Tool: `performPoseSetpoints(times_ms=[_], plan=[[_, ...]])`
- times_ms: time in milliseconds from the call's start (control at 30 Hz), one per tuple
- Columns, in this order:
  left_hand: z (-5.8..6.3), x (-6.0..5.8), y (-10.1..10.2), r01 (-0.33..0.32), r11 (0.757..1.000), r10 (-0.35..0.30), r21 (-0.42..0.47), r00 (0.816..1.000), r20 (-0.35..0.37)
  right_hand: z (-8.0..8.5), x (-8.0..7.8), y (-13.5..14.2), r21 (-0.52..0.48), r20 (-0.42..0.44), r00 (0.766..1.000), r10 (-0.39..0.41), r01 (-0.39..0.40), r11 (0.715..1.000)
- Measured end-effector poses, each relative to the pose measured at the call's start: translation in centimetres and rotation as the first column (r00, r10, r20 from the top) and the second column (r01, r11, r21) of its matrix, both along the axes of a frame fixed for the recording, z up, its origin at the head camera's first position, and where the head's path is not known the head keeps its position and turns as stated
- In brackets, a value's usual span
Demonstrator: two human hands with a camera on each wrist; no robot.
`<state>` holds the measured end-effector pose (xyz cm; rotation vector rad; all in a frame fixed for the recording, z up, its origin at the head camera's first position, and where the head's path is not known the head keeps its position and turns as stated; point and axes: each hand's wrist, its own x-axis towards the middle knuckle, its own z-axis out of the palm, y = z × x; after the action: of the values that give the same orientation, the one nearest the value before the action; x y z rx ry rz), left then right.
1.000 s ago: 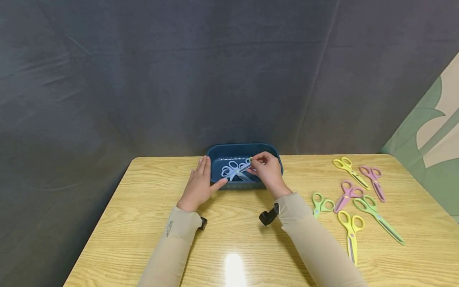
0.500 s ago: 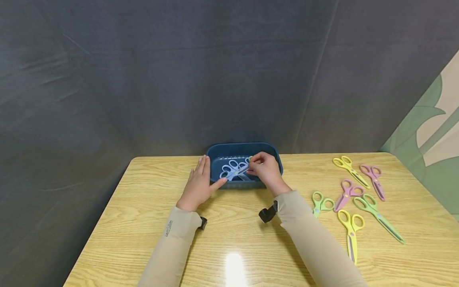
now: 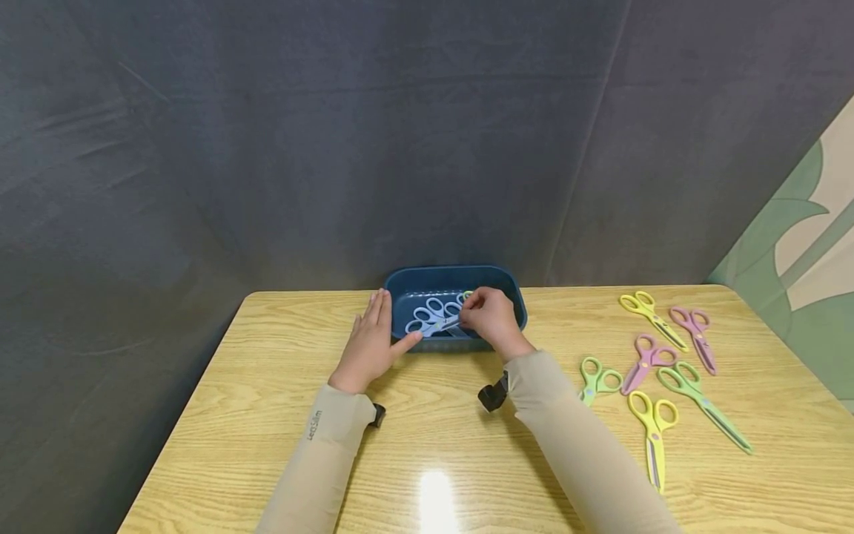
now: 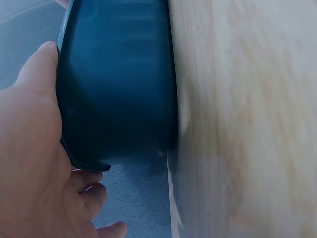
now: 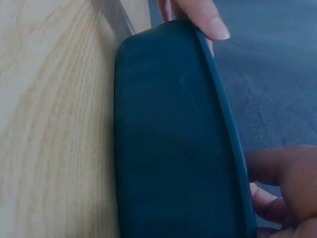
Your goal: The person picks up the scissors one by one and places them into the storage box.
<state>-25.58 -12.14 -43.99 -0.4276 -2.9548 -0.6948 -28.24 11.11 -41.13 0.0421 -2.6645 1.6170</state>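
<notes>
Pinching pale blue scissors (image 3: pixel 450 322) by the blades with the right hand (image 3: pixel 492 319), inside the blue bin (image 3: pixel 427 274). Aiming them tip-first rightward and slightly away, roughly along the bin's length. Touching its left end, straight-fingered, with the left hand (image 3: pixel 365 347).

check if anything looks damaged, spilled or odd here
Nothing stands out: the dark blue bin sits upright, light-blue scissors inside; yellow scissors, pink scissors and green scissors lie scattered, no visible damage or spill.

Light-blue scissors (image 3: pixel 434 327), handles leftward and blades rightward, slant among other blue scissors (image 3: pixel 436 315) in a dark-blue box (image 3: pixel 442 345).
</notes>
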Motion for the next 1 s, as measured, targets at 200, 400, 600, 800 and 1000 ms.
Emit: performPoseSetpoints(times_ms=[200, 400, 600, 800, 1000], plan=[[0.1, 0.0, 0.1, 0.005, 1.0, -0.005, 0.001, 1.0, 0.011, 0.2, 0.0, -0.2, 0.16, -0.043, 0.999, -0.001, 0.008, 0.987], [0.1, 0.0, 0.1, 0.007, 1.0, -0.006, -0.002, 1.0, 0.008, 0.3, -0.1, -0.4, 0.271, -0.077, 0.996, 0.034, -0.012, 0.962], [0.0, -0.1, 0.1, 0.01, 1.0, -0.01, -0.006, 1.0, -0.006, 0.0, -0.2, -0.5, 0.362, -0.082, 0.994, 0.071, -0.037, 0.932], [0.1, 0.0, 0.0, 0.014, 1.0, -0.014, 0.007, 1.0, 0.0, -0.1, -0.2, -0.8, 0.401, -0.085, 0.99, 0.115, -0.072, 0.913], [0.1, 0.1, 0.0, 0.009, 1.0, -0.009, 0.012, 1.0, 0.01, -0.1, -0.3, -1.1, 0.417, -0.09, 0.986, 0.141, -0.092, 0.904]])
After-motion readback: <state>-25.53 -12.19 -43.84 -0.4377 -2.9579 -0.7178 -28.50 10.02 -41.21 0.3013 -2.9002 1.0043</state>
